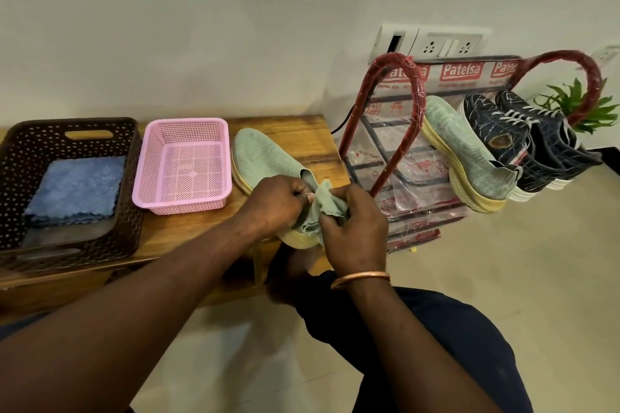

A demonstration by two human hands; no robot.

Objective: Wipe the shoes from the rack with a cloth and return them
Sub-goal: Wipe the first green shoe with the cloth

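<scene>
A dark brown perforated basket sits at the left end of a low wooden bench, its near-left corner cut off by the frame edge; inside lies a folded blue cloth. Just beside it stands a pink mesh basket with nothing visible in it. Next along the bench rests a pale green knit shoe with a yellowish sole, toe pointing toward the wall; its heel end is largely covered by both hands. The left hand is curled closed at the shoe's collar, thumb and fingers pinching the edge of a greenish cloth, though the cloth and the shoe's knit are so alike in colour that where one ends and the other begins is hard to tell. The right hand, a copper-coloured bangle at its wrist, is likewise closed around the bunched cloth above the heel. To the right, on the floor, stands a red-framed shoe rack still wrapped in printed plastic, its lower tiers blurred behind the film. On its top tier lie the matching green shoe and a pair of dark blue lace-up sneakers, partly overlapping. A green plant shows behind the rack's far loop, mostly hidden.
</scene>
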